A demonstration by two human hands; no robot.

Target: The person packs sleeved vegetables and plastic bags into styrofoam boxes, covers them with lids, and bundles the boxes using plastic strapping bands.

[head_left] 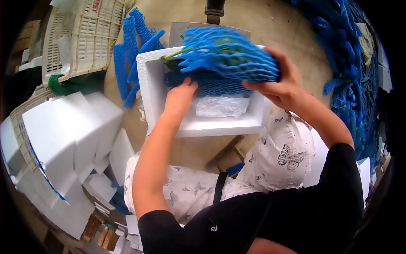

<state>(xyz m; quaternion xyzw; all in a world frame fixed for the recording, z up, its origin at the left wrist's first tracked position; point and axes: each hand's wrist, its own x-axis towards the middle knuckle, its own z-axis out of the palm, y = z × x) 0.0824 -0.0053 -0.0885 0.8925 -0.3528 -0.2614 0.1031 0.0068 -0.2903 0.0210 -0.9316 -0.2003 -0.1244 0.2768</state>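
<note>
A white foam box (201, 129) stands in front of the person, with a clear plastic bag of something white (222, 106) inside near its front wall. Behind the bag lies a blue net-wrapped bundle (220, 87). My right hand (281, 80) grips the right end of another blue-netted bundle (230, 55), green showing through the mesh and a stem poking out at its left; it is tilted above the box. My left hand (182, 97) reaches inside the box at the left, fingers against the lower bundle; whether they hold it is unclear.
Blue net sleeves (126, 63) lie left of the box, near a cream plastic crate (95, 36). White foam boxes (63, 127) are stacked at the left. Many blue-netted bundles (344, 97) are piled along the right. A metal scale post (214, 12) rises behind the box.
</note>
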